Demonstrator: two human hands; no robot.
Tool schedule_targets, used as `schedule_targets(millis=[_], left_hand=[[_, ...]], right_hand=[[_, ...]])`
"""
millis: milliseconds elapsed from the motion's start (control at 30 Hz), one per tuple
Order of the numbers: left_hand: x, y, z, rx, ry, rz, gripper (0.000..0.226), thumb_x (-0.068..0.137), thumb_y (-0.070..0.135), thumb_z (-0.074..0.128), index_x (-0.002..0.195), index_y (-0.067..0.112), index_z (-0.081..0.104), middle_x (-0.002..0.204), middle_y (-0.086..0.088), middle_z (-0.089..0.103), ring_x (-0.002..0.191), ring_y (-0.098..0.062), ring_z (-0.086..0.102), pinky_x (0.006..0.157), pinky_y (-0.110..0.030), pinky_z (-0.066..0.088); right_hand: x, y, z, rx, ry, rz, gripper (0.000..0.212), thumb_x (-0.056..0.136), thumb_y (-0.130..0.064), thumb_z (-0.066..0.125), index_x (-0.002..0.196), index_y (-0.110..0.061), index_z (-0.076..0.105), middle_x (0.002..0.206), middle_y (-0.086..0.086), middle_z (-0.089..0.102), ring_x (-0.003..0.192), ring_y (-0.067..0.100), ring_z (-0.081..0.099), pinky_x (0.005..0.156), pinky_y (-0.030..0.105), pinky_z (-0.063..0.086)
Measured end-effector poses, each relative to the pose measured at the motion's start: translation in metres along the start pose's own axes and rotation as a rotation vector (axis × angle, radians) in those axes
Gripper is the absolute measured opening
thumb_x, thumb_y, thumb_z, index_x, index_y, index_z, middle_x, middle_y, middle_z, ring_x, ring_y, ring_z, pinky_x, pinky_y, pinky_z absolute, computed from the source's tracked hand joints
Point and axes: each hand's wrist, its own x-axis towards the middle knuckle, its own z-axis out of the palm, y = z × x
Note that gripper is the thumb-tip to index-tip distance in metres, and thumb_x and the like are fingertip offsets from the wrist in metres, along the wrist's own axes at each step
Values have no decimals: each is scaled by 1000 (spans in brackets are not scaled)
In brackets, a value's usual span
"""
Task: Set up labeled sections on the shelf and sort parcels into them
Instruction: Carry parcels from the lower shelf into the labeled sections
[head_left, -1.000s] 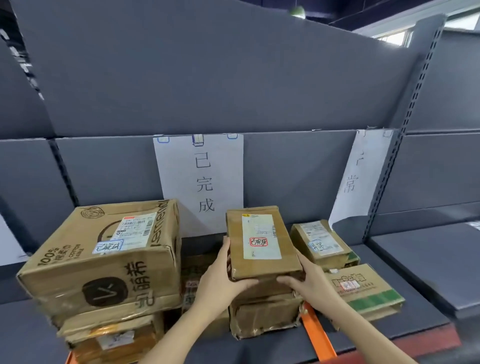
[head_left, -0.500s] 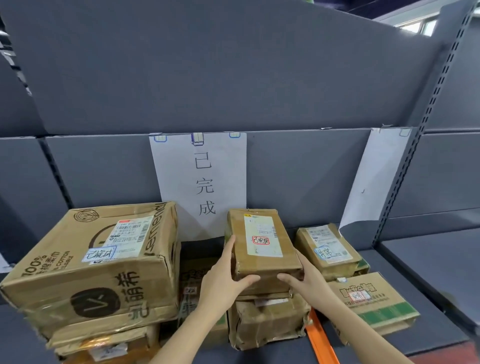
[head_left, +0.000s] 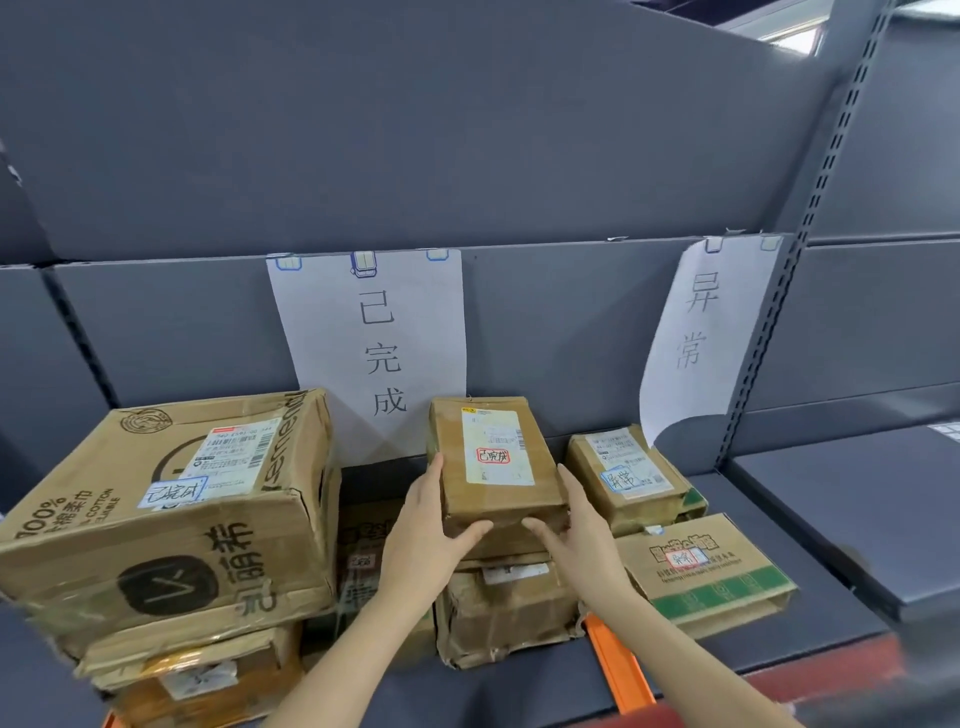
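A small brown parcel (head_left: 493, 457) with a white shipping label and a red-edged sticker lies on top of a taped parcel (head_left: 504, 608), below the paper sign "已完成" (head_left: 374, 343). My left hand (head_left: 431, 525) holds its left front corner, thumb across the front edge. At the right front corner, my right hand (head_left: 576, 530) holds it the same way. A second paper sign, "异常" (head_left: 696, 332), hangs to the right with its lower edge curling away from the panel.
A large cardboard box (head_left: 171, 504) sits stacked on the left. Two parcels (head_left: 623, 478) (head_left: 706, 566) lie under the right sign. An orange divider strip (head_left: 618, 665) runs along the grey shelf (head_left: 769, 525) between the groups. A lower parcel (head_left: 363, 561) sits between the stacks.
The small parcel has moved slightly back and settled on the stack, with both hands staying on its front corners. The right sign's writing has come into full view.
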Motion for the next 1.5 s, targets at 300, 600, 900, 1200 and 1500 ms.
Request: schedule_targets(millis=[300,600,900,1200,1500], left_hand=[[-28,26,-24,104,-14,183,71,90,30,59,148,18,21,152,-1,27,139,-16,22,113,-28,22],[-79,109,10,-3,-202,540,56,92,24,56,143,14,36,146,-2,39,136,-17,32,112,-30,24],[-152,192,87,-156,-461,795,53,93,24,56,142,17,38,143,1,43,134,-16,35,110,-27,25],[-181,285,187,-189,-577,922,51,94,23,55,141,15,38,143,1,43,133,-14,36,108,-20,23],[-168,451,344,-222,-585,976,51,93,23,55,141,14,40,143,1,44,133,-14,39,107,-19,23]], right_hand=[[-60,-20,-52,-196,223,-12,63,94,-31,54,148,-23,22,151,-2,31,133,16,38,101,24,33],[-192,-7,-136,-366,464,154,51,94,-23,55,142,-19,37,150,-14,23,118,15,52,96,18,35],[-310,25,-218,-500,682,353,52,92,-20,58,140,-9,41,150,6,35,139,19,31,108,19,19],[-351,97,-305,-496,776,472,55,91,-16,59,141,-6,38,148,7,38,139,18,31,108,15,16],[-329,204,-486,-509,802,446,55,94,-19,55,144,-9,32,150,4,33,142,15,24,108,11,11]])
